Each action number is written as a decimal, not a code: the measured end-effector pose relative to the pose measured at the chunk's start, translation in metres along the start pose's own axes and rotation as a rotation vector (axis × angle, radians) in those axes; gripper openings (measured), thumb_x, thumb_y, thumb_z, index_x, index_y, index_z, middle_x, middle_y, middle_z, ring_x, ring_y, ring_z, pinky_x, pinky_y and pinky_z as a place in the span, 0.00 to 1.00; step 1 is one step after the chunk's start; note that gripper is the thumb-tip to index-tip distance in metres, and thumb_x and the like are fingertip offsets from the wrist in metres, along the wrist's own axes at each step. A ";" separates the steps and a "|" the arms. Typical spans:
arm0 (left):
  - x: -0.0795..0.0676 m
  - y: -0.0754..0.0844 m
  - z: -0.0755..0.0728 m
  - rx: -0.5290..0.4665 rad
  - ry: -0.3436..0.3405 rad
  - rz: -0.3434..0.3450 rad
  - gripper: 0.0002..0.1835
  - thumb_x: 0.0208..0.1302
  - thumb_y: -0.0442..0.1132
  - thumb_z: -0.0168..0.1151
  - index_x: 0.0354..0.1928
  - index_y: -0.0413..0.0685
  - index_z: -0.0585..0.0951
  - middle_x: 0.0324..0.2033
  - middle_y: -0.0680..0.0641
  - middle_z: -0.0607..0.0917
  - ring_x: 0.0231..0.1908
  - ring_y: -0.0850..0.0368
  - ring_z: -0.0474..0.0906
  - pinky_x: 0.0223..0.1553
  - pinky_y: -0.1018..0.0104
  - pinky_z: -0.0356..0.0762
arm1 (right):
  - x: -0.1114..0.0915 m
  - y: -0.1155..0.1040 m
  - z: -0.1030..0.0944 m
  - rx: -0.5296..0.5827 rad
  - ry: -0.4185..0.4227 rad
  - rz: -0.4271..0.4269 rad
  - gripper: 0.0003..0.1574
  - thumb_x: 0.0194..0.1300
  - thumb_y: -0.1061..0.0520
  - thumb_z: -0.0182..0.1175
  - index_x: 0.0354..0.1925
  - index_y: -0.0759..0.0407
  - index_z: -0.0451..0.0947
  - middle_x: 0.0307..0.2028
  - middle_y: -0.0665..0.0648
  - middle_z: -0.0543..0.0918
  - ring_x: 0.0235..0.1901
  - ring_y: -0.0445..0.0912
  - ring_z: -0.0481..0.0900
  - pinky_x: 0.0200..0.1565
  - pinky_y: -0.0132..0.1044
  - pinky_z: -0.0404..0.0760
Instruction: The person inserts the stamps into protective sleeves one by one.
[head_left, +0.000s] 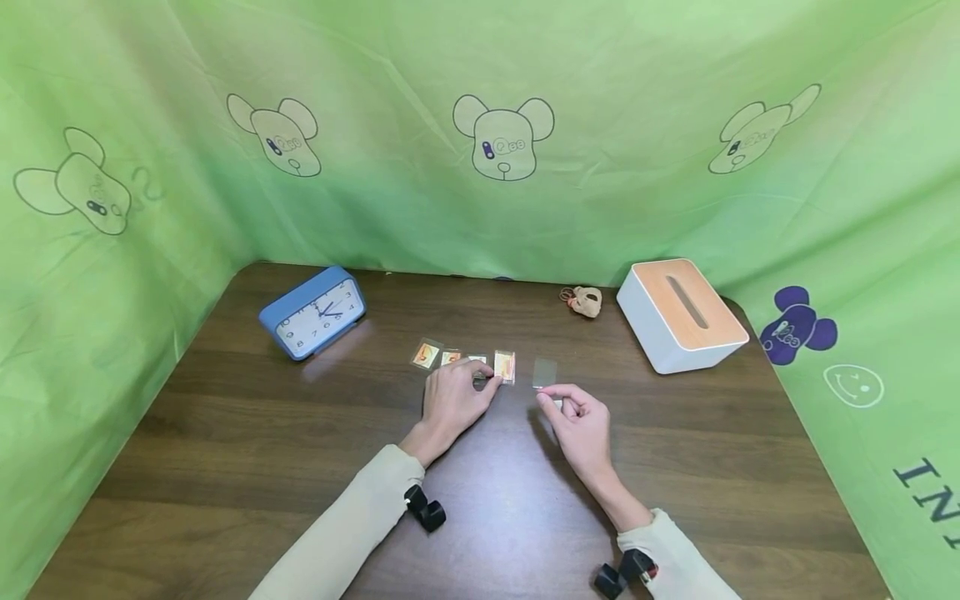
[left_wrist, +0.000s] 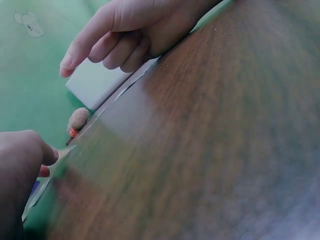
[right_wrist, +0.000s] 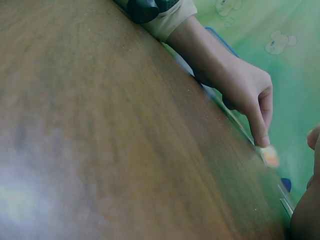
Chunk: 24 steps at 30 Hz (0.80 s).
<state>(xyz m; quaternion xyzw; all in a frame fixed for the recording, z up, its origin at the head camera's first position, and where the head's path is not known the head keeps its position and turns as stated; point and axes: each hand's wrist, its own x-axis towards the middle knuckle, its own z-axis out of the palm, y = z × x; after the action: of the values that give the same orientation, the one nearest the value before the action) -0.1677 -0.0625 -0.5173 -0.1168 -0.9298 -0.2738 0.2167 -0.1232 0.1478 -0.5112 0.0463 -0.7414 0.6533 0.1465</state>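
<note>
My left hand [head_left: 456, 398] reaches over a row of small cards, thumb and forefinger pinching the near corner of an orange-and-white picture card [head_left: 506, 367]. In the right wrist view this card [right_wrist: 270, 156] sticks out past the fingertips. Partly behind the left hand lie other cards, among them a picture card [head_left: 426, 355] in a clear sleeve. My right hand [head_left: 582, 425] hovers above the table with thumb and forefinger extended. Its fingertips overlap the near edge of a clear sleeve [head_left: 545, 372] in the head view. The left wrist view shows nothing between those fingers.
A blue clock [head_left: 313, 313] stands at the back left of the wooden table [head_left: 262, 467]. At the back right is a white tissue box [head_left: 645, 325] with a wood-look top. A small beige trinket [head_left: 585, 301] lies beside it. Green printed cloth [head_left: 390, 208] surrounds the table's far sides.
</note>
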 end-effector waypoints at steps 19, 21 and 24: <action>-0.004 0.005 -0.002 -0.105 -0.018 -0.029 0.06 0.64 0.48 0.81 0.35 0.56 0.94 0.33 0.55 0.94 0.31 0.52 0.90 0.32 0.55 0.83 | 0.010 0.003 -0.024 -0.060 0.018 -0.013 0.04 0.66 0.71 0.75 0.40 0.70 0.91 0.13 0.45 0.59 0.14 0.29 0.55 0.19 0.27 0.54; -0.004 0.007 -0.001 -0.118 -0.025 -0.023 0.05 0.64 0.47 0.81 0.35 0.56 0.94 0.33 0.55 0.93 0.31 0.53 0.89 0.32 0.56 0.82 | 0.011 0.004 -0.030 -0.106 -0.013 0.007 0.04 0.66 0.70 0.76 0.40 0.68 0.91 0.13 0.45 0.59 0.14 0.30 0.55 0.19 0.28 0.55; -0.005 0.011 0.001 -0.127 -0.032 -0.019 0.05 0.64 0.47 0.80 0.35 0.57 0.94 0.32 0.55 0.92 0.30 0.56 0.88 0.32 0.57 0.82 | 0.015 0.007 -0.041 -0.212 -0.069 0.021 0.04 0.66 0.67 0.77 0.40 0.63 0.93 0.14 0.44 0.59 0.15 0.30 0.54 0.20 0.29 0.56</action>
<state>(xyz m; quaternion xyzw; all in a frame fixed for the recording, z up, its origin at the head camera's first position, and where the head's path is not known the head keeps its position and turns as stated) -0.1597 -0.0535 -0.5154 -0.1258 -0.9150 -0.3322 0.1913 -0.1324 0.1911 -0.5091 0.0454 -0.8113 0.5708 0.1180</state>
